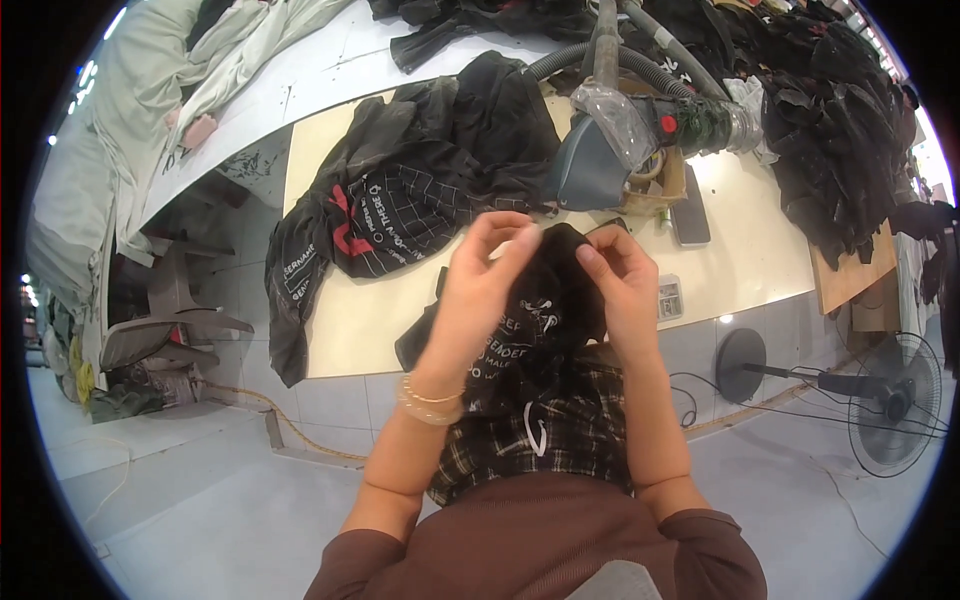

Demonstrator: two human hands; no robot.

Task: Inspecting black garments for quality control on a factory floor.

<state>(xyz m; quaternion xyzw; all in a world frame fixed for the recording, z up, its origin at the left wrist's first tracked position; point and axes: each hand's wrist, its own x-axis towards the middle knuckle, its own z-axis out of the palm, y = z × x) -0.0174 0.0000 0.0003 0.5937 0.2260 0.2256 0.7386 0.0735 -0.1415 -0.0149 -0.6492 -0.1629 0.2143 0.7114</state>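
Observation:
A black garment (555, 290) with white printed lettering hangs over my lap and reaches the table edge. My left hand (487, 265) pinches its upper edge between thumb and bent fingers; how much cloth is in that pinch is partly hidden. On the other side, my right hand (622, 285) is closed on the same garment, thumb pressed on the dark fabric. Beyond my left hand, a larger heap of black clothing (430, 140) with white lettering, a grid pattern and red marks is spread over the pale table (350, 330).
A blue-grey machine head (590, 165) with a ribbed hose stands just beyond my hands, beside a cardboard box (665, 190) and a phone (690, 218). Dark clothes (835, 150) pile at right. A fan (895, 405) stands at right, a chair (165, 335) at left.

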